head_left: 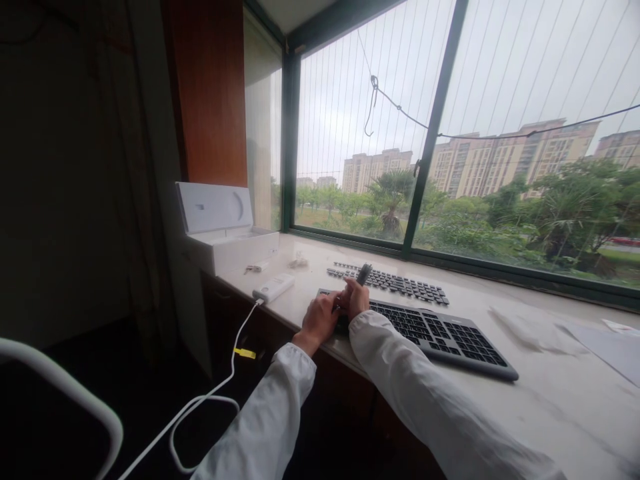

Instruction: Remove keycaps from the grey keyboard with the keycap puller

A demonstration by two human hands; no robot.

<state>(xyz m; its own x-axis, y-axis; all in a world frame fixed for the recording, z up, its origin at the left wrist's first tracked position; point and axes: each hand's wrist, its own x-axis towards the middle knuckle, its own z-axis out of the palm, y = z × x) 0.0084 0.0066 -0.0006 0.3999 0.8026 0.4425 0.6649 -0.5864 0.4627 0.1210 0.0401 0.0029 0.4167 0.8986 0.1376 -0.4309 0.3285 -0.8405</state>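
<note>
Your left hand and right hand meet near the middle of the frame, over the left end of the keyboard, which runs toward the lower right. Your right fingers close around a dark tool, perhaps a brush, its tip pointing up; your left fingers are bunched together, but you can't tell what they pinch, if anything. The loose keycaps lie in rows just behind, so a careless swing of your right wrist could scatter them and lose their order. Your right sleeve passes close to the keyboard's near edge and might drag it askew. The power strip, left of centre, sits by the desk's edge, and a snag on its hanging cord could pull it off. Your hands hide the keyboard's left end and the tool's lower part; the lower left is too dark to read.
</note>
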